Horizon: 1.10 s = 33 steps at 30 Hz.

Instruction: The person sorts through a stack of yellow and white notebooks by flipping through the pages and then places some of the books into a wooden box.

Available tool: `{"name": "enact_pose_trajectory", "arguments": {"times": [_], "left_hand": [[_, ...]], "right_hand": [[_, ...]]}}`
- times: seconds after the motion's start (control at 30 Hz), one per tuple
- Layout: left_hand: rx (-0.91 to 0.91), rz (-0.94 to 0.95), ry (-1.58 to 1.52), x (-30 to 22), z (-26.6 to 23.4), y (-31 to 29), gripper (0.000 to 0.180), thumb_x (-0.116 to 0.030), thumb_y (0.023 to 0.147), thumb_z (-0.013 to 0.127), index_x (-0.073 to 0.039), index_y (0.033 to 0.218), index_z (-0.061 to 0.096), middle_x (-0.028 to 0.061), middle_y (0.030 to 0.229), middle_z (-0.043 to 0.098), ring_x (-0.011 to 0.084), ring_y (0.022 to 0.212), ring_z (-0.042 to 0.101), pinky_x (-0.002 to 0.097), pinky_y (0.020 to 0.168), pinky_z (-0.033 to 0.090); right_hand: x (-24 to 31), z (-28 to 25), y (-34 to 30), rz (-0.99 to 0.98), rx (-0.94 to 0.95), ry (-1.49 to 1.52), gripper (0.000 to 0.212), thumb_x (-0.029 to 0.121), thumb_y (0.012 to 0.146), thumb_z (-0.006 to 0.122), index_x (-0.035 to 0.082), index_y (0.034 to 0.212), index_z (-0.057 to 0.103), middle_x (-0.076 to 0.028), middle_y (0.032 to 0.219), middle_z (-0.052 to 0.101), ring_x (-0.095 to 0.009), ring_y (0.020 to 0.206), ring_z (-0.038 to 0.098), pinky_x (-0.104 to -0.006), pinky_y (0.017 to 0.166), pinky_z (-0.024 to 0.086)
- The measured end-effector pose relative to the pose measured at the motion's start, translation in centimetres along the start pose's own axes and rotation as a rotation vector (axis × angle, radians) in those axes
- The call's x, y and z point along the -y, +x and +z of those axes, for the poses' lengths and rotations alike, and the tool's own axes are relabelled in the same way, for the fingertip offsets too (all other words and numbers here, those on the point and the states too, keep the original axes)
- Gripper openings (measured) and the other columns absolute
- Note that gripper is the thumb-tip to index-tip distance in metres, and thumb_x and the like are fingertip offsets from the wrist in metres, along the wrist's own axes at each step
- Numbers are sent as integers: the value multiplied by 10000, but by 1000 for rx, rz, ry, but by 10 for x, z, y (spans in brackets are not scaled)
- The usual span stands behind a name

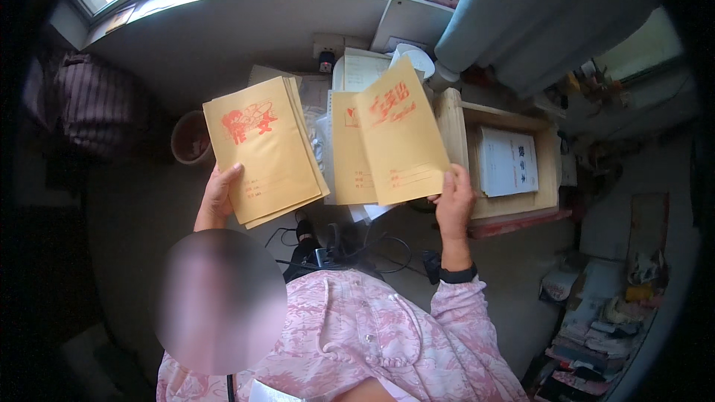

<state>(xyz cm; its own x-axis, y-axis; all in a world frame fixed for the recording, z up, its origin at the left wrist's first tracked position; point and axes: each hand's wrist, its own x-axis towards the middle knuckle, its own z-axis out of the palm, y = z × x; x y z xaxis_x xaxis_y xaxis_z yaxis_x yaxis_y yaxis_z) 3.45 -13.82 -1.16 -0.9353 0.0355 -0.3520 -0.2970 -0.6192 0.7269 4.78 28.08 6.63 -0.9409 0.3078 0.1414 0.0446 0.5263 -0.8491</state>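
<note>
My left hand (220,192) is closed on a stack of tan exercise books (261,156), its thumb over the lower left edge. A red cartoon drawing is printed on the top cover, and the lower books stick out a little to the right. My right hand (455,197) grips a tan exercise book (406,141) with red lettering by its lower right corner. Partly behind that one is a second tan exercise book (348,167); whether my right hand also holds it cannot be told. Both hands are up in front of my body, over the near table edge.
To the right stands an open wooden drawer (547,156) with white booklets (510,162) inside. A white cup (412,57) and papers lie behind the books. A bucket (191,138) is at the left, black cables (402,242) hang near my legs, and piled items (596,335) fill the lower right.
</note>
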Motion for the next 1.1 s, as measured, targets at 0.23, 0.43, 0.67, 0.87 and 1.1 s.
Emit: {"name": "enact_pose_trajectory", "arguments": {"times": [0.23, 0.43, 0.67, 0.87, 1.1], "left_hand": [[156, -31, -44, 44, 35, 21, 584, -116, 819, 668, -32, 1323, 384, 148, 1217, 559, 275, 1071, 593, 410, 912, 503], [16, -256, -114, 96, 52, 37, 567, -251, 907, 613, -84, 1369, 331, 131, 1250, 525, 260, 1091, 571, 421, 915, 500], [54, -167, 49, 95, 52, 30, 610, -73, 869, 601, -86, 1391, 287, 149, 1267, 511, 289, 1102, 574, 461, 873, 532], [118, -139, 10, 76, 36, 28, 584, -94, 828, 634, -44, 1338, 354, 152, 1211, 544, 286, 1047, 595, 442, 875, 523], [21, -150, 47, 49, 9, 9, 554, -81, 823, 608, -34, 1327, 382, 169, 1208, 553, 301, 1047, 595, 438, 897, 504]], "right_hand": [[61, -21, 10, 42, -58, 601, 200, 213, 963, 526, 34, 1051, 505, -63, 791, 632, -119, 548, 588, -236, 467, 476], [5, 53, -10, 400, 368, 588, 187, 161, 950, 518, 23, 1075, 493, -86, 813, 629, -160, 579, 646, -220, 463, 508], [-38, 56, -6, 401, 652, -15, 282, 121, 851, 537, -24, 1089, 578, -169, 821, 670, -250, 668, 683, -358, 596, 545], [-59, 54, 10, 177, 338, -547, 424, 262, 778, 679, 22, 1109, 568, -216, 1107, 570, -379, 1037, 565, -460, 866, 475], [-43, 73, 12, 247, 326, -833, 646, 349, 686, 773, 38, 1178, 494, -216, 1140, 544, -365, 1011, 572, -469, 857, 481]]}}
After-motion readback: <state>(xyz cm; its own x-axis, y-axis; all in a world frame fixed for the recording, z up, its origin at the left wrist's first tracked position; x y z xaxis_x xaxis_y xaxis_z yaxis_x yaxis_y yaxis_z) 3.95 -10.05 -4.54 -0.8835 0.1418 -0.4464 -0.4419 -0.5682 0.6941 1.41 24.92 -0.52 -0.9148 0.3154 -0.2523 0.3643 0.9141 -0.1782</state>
